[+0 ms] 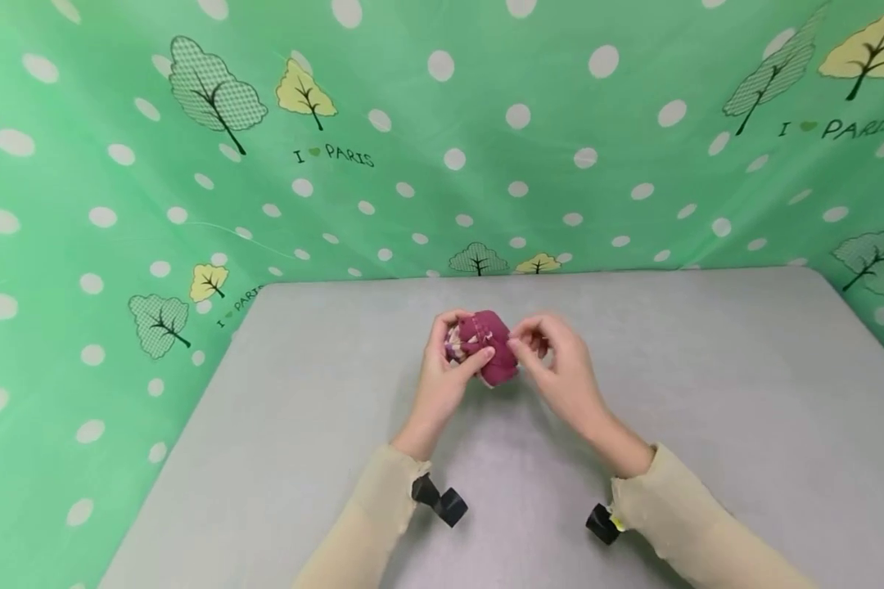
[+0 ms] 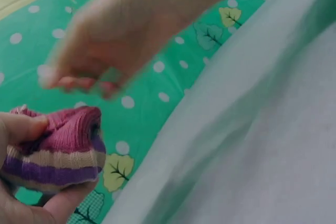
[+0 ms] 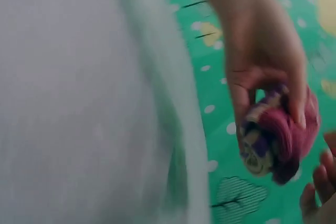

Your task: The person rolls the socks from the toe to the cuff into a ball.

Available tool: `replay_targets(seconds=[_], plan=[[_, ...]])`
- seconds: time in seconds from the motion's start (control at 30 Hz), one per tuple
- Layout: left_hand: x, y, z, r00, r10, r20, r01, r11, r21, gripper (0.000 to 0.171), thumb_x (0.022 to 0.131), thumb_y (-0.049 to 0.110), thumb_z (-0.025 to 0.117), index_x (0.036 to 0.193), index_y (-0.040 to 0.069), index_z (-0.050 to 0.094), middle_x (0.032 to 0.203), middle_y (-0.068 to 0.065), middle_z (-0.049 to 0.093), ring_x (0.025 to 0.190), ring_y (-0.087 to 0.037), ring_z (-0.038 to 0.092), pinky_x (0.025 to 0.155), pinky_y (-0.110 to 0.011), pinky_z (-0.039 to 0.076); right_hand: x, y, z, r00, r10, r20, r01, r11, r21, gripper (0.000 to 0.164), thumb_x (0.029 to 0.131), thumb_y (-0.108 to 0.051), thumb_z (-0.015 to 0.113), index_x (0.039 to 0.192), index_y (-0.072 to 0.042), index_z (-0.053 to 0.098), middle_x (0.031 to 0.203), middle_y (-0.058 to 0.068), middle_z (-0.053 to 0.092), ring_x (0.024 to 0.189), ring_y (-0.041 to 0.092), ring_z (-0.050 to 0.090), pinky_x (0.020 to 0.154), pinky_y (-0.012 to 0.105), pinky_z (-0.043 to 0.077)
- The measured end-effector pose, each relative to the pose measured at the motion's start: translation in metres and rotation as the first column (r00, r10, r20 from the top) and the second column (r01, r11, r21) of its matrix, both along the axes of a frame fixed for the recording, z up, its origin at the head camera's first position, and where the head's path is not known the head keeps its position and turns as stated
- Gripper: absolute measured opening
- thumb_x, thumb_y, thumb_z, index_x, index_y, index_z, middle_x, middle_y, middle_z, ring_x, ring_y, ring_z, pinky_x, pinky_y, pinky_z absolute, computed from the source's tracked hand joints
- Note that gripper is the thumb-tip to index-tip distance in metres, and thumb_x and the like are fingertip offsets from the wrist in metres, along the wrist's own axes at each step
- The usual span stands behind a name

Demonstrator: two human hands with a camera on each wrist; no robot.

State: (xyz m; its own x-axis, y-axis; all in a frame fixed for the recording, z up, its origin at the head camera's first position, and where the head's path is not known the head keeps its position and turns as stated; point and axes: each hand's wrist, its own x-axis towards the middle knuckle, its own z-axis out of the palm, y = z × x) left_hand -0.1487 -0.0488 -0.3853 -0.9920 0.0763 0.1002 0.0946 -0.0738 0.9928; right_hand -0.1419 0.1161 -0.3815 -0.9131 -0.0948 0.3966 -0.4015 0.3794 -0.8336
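Note:
A rolled-up bundle of socks (image 1: 497,343), knitted in magenta with purple and beige stripes, is held above the grey table. My left hand (image 1: 449,360) grips it, the thumb pressing on the magenta ribbed part and the fingers round the other side. In the left wrist view the sock bundle (image 2: 68,135) shows its folded ribbed edge, and the right wrist view shows its coiled end. My right hand (image 1: 557,364) hovers just right of the bundle, its fingers loosely bent and holding nothing. It looks blurred in the left wrist view, with a gap between it and the socks.
The grey table (image 1: 302,433) spreads out under both hands. Behind it and at the sides hangs a green cloth (image 1: 412,147) with white dots and printed trees. Black wrist cameras (image 1: 453,507) sit by the cream sleeves (image 1: 372,519).

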Motion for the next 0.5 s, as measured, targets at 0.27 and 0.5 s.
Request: replay_targets(seconds=[0.27,0.5], plan=[[0.003,-0.002,0.002,0.988,-0.134,0.080,0.128,0.989,0.076,0.055,0.087,-0.003,0.051,0.139,0.008,0.035,0.161,-0.005,0.034,0.117,-0.023,0.057,0.075,-0.029,0.060,0.002,-0.003,0.001,0.972,0.037,-0.232,0.031,0.959,0.281,0.027,0.082,-0.007,0.079,0.105,0.000,0.066,0.096,0.008,0.067,0.082,0.016,0.062,0.072,0.031,0.057],[0.000,-0.023,0.001,0.963,-0.268,0.044,0.269,0.962,-0.041,0.067,0.091,-0.002,0.056,0.151,0.016,0.031,0.148,-0.019,0.041,0.117,-0.027,0.056,0.083,-0.041,0.061,-0.004,0.000,0.005,0.998,0.040,-0.042,-0.035,0.991,0.126,0.015,0.085,-0.004,0.076,0.098,-0.002,0.069,0.088,0.009,0.069,0.079,0.013,0.060,0.070,0.030,0.056]])
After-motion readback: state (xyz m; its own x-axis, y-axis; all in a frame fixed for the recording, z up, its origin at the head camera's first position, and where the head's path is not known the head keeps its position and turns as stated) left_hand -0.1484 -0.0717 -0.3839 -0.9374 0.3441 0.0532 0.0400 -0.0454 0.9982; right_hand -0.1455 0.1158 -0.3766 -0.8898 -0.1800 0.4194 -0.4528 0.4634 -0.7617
